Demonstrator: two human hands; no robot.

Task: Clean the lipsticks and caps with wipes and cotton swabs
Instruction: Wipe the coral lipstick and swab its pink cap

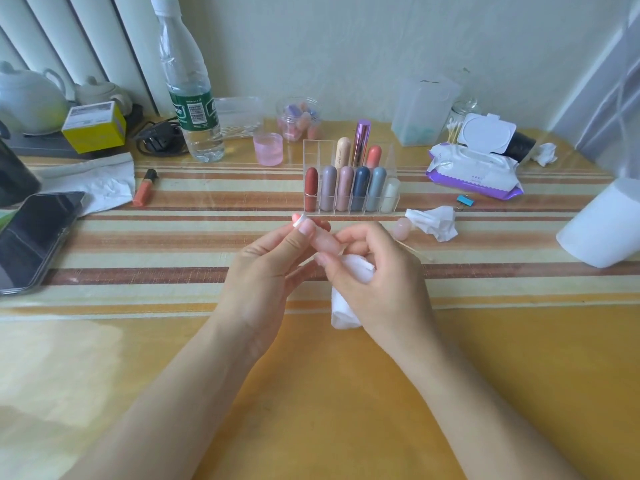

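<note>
Pale pink lipstick tube [325,242] right in the middle of the action, raised above the table [346,393] and lying slantwise between both hands. The left hand [266,268] has it pinched between thumb and curled fingers at its far end, thumbnail on top. The right hand [377,275] meets it from the other side, fingers clenched round a white wipe [346,306] that bunches in the palm and hangs out below the wrist, so the tube's near end sits against the wipe just at the right fingertips. A cotton swab [414,250] pokes out to the right from behind that hand; it looks tucked into the same grip, though the fingers hide where it is held. Just beyond, on the striped cloth, a small pink cap [401,227] rests touching a crumpled wipe [434,224]. Straight ahead of the hands stands the clear organiser [311,152], with a front row of capped lipsticks and three taller ones behind. Off to the right, the purple wipes pack [474,171] sits with its lid flipped up, a blue binder clip [465,200] near it. Far left, an orange tube [144,188] lies on the cloth near a phone [34,237].
</note>
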